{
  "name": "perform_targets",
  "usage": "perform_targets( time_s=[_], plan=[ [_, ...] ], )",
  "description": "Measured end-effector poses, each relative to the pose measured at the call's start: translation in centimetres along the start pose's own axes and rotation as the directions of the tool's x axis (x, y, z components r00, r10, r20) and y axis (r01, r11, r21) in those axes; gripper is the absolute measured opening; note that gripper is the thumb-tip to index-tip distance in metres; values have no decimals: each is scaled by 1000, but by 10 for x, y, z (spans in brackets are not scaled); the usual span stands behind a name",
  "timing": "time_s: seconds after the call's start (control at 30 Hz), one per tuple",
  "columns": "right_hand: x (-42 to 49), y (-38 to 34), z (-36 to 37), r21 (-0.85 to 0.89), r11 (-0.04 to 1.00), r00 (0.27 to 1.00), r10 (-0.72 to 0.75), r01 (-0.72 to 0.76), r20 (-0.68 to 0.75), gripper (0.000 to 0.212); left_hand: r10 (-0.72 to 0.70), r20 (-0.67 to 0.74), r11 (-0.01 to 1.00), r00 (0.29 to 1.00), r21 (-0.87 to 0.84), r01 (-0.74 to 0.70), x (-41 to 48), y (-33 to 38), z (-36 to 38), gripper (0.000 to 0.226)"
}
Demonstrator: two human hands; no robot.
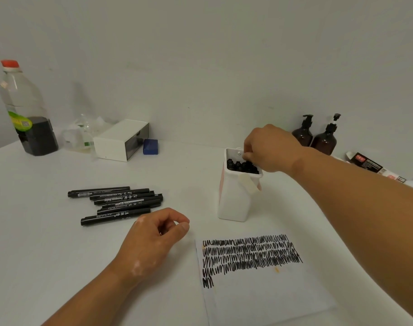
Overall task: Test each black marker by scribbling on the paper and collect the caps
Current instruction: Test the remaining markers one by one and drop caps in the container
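— Counting outward from the one white container (pixel 236 201), what's largest?
— One scribbled paper sheet (pixel 266 302), just in front of it.
— Next?
— Right hand (pixel 269 149) at its mouth, fingertips dipped among black caps (pixel 240 165); pinching or not, I can't tell. Left hand (pixel 153 238) front-left, fingers loosely curled, holding nothing.
— Smaller?
— Six black markers (pixel 120 203), lying left of it.

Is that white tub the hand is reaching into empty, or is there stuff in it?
Nearly full: black round tops crowd the white tub up to its rim, where the right hand reaches in.
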State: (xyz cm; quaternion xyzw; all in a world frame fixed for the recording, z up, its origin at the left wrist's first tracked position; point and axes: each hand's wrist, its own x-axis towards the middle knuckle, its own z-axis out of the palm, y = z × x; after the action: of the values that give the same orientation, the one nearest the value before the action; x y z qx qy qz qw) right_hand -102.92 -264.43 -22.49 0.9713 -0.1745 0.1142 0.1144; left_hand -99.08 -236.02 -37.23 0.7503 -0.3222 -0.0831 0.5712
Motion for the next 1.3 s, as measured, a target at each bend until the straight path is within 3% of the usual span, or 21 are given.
perform_targets(
  time_s=[0.2,0.33,0.47,0.67,0.9,1.0,1.17,1.3],
  plan=[
    [-10,7,-4,92,996,1000,-6,5,11,22,-9,4,1000,1000,-9,9,1,-2,-1,11],
    [-37,14,-11,369,929,978,85,-8,-193,11,-6,-13,1000,1000,8,6,2,-4,-5,9],
    [-95,9,-8,554,833,930,200,4,-308,19,-19,-26,1000,999,21,19,2,-4,-7,9],
    [-168,-14,38,742,670,967,208,-30,-149,11,-8,-44,996,999,87,12,-1,-3,-10,11],
    [-195,-30,80,799,597,990,143,-72,-17,15,73,-46,954,996,295,-56,-12,1,-12,9],
    [-200,-31,82,804,592,993,116,-61,-10,19,126,-79,860,989,505,-70,-9,0,-28,5],
    [-198,-33,81,832,550,993,116,-67,3,27,226,-139,599,964,800,-25,3,-7,-66,18],
    [-197,-31,81,858,507,993,113,-83,30,30,108,-96,473,990,881,34,7,-10,-79,18]
  ],
)
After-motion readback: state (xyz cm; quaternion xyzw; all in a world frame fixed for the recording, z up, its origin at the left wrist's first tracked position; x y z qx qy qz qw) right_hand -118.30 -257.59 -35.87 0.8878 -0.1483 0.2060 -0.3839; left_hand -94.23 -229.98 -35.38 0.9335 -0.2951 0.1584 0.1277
